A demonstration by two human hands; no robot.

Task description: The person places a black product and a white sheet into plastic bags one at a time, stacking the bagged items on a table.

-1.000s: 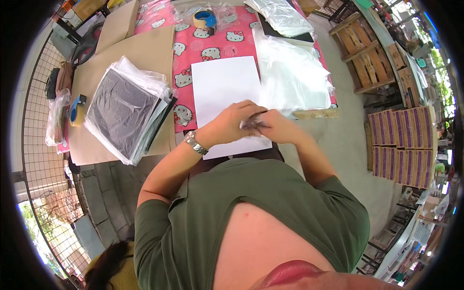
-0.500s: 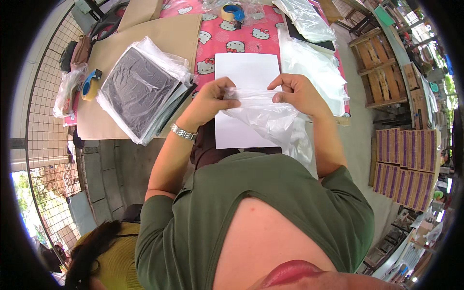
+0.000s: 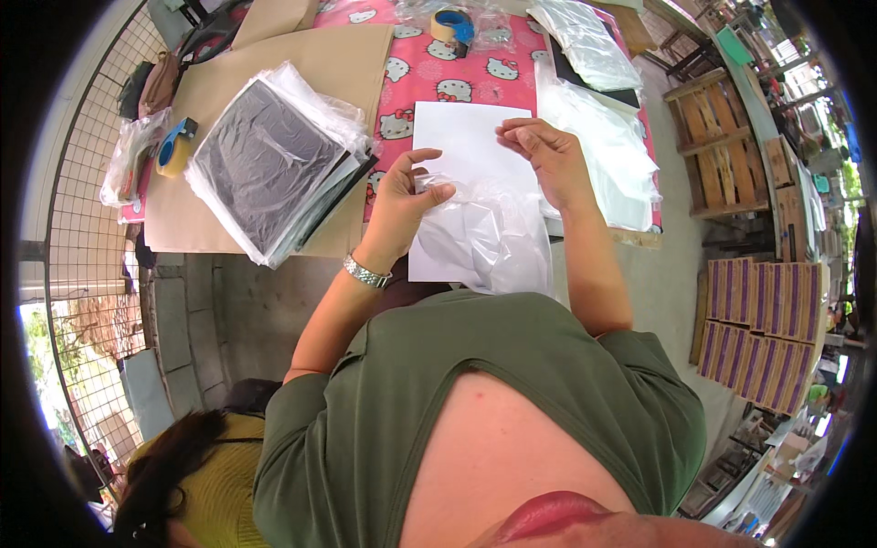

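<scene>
A crumpled clear plastic bag [image 3: 484, 233] hangs over a white sheet [image 3: 466, 132] at the table's near edge. My left hand [image 3: 406, 201] holds the bag's upper left edge by the thumb, with the index finger curled above it. Over the sheet's right side is my right hand [image 3: 553, 160], raised off the bag with its fingertips pressed together; nothing shows between them. A stack of dark flat pieces in clear plastic bags [image 3: 269, 164] lies to the left of my left hand. More clear plastic bags [image 3: 598, 155] are piled just right of my right hand.
Brown cardboard [image 3: 356, 64] lies under the left stack. Tape dispensers stand at the left edge [image 3: 174, 151] and far side [image 3: 450, 29] of the pink patterned table cover [image 3: 429, 91]. Another person [image 3: 206, 466] is at lower left. Wooden pallets [image 3: 722, 137] and stacked boxes [image 3: 758, 333] stand at right.
My right hand has let go of the bag and moved up and away, its fingertips now together. The bag has dropped lower over the sheet, still at my left hand.
</scene>
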